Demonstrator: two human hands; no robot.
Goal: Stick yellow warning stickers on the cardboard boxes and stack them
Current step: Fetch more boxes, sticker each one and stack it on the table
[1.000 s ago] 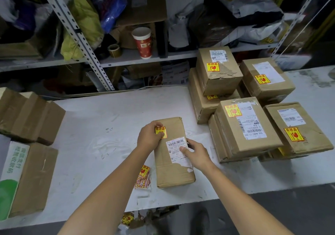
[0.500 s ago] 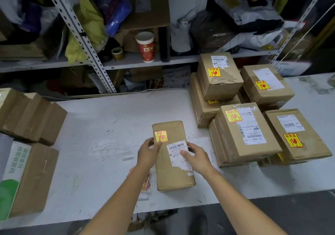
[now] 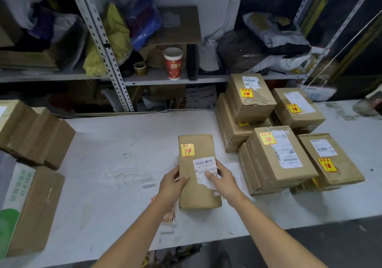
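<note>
Head view: left hand (image 3: 172, 182), right hand (image 3: 224, 180) clasp box (image 3: 197, 195) on scuffed white table (image 3: 124, 143); cluttered shelves (image 3: 155, 79) behind

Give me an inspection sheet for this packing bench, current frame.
Surface: white table, scuffed and marked.
Job's things: long box, yellow sticker on its top face; stickered boxes stacked at right; left boxes, no yellow stickers visible; spare stickers beside the left forearm.
Clutter: paper cup and tape roll on the shelf.
Hands: left hand and right hand grip the long box's sides.
Cables: thin white cable along the table's far edge.
Surroundings: metal shelving stuffed with bags and cardboard.
</note>
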